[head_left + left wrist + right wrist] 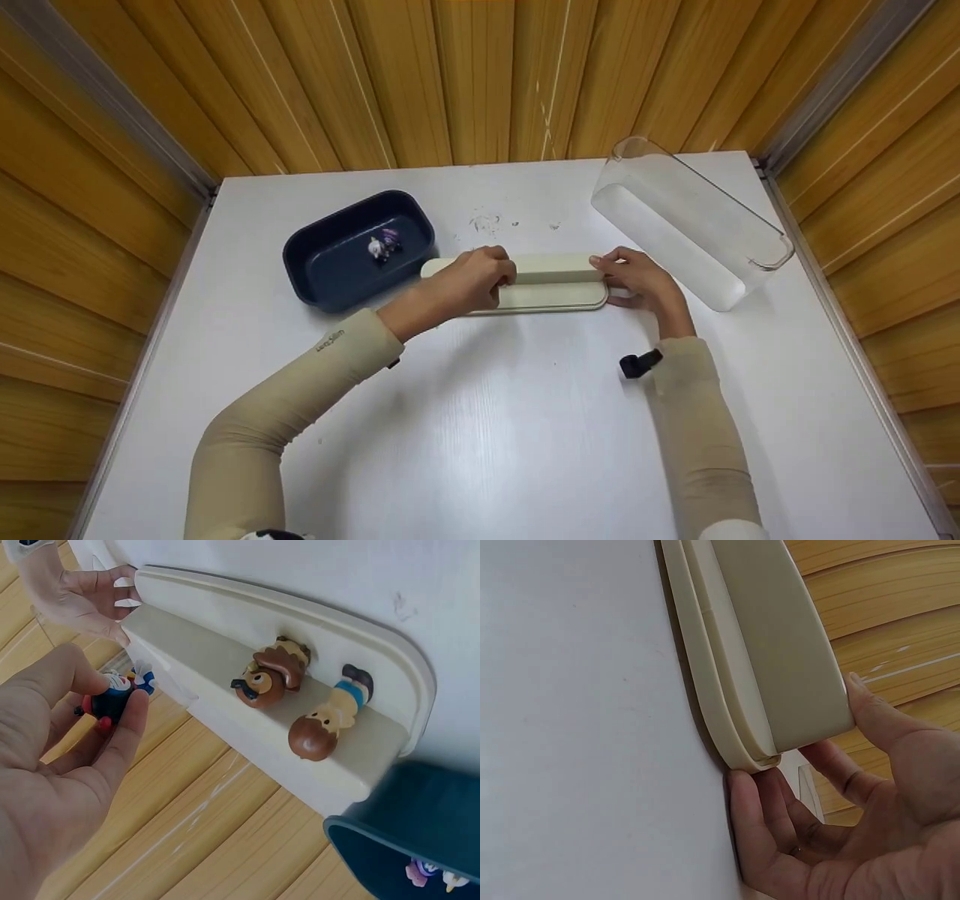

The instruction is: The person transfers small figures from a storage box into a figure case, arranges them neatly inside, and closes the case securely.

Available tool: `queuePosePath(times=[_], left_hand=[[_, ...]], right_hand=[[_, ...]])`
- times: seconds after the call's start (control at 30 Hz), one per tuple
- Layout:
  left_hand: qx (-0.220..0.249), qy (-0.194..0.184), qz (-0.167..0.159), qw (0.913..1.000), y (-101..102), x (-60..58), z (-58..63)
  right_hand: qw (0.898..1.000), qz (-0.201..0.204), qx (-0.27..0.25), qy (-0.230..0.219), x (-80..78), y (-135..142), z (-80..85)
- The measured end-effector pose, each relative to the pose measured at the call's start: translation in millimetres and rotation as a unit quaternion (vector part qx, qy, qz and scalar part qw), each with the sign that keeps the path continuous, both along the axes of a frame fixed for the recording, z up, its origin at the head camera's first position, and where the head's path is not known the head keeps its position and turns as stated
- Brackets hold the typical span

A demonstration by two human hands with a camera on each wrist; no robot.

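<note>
My left hand [480, 277] pinches a small dark figurine [112, 701] with a white face, red parts and a blue bow, above the cream stepped stand [559, 266]. In the head view that figurine is hidden behind the fingers. On the stand, the left wrist view shows a brown-haired toy figure [274, 675] and a boy figure [328, 724] in blue shorts, side by side toward the end near the bin. My right hand [641, 277] grips the stand's right end, thumb against the raised step and fingers at the base rim.
A navy blue bin [322, 274] stands left of the stand, with small purple and white figurines [384, 246] inside. At the back right lies a long transparent cover [675, 217]. Wood-patterned panels [480, 82] border the white table [510, 427].
</note>
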State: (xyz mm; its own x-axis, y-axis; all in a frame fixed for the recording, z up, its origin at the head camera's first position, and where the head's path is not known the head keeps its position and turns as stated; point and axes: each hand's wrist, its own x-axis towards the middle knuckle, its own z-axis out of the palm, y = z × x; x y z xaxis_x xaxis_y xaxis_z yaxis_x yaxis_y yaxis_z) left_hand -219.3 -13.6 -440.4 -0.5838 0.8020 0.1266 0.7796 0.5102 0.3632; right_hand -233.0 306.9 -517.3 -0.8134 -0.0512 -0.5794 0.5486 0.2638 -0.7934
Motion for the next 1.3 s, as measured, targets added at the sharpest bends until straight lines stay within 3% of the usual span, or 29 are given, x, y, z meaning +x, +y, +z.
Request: queuePosePath(times=[0.2,0.8,1.07,1.3], left_hand=[[-0.013,-0.028,-0.006,0.9995,4,-4.1,-3.9],[-0.031,-0.048,0.003,0.9984,13,-18.7,-21.2],[-0.030,-0.043,0.004,0.9986,17,-17.9,-29.1],[-0.058,-0.036,0.006,0.9977,19,-13.8,-35.8]], right_hand=[[1.000,0.001,0.006,0.004,-1.3,1,2.4],[1.000,0.004,0.002,0.005,-2.9,2,1.0],[1.000,0.010,0.008,0.014,-4.2,2,1.9],[1.000,0.006,0.010,0.002,-2.4,1,-1.9]])
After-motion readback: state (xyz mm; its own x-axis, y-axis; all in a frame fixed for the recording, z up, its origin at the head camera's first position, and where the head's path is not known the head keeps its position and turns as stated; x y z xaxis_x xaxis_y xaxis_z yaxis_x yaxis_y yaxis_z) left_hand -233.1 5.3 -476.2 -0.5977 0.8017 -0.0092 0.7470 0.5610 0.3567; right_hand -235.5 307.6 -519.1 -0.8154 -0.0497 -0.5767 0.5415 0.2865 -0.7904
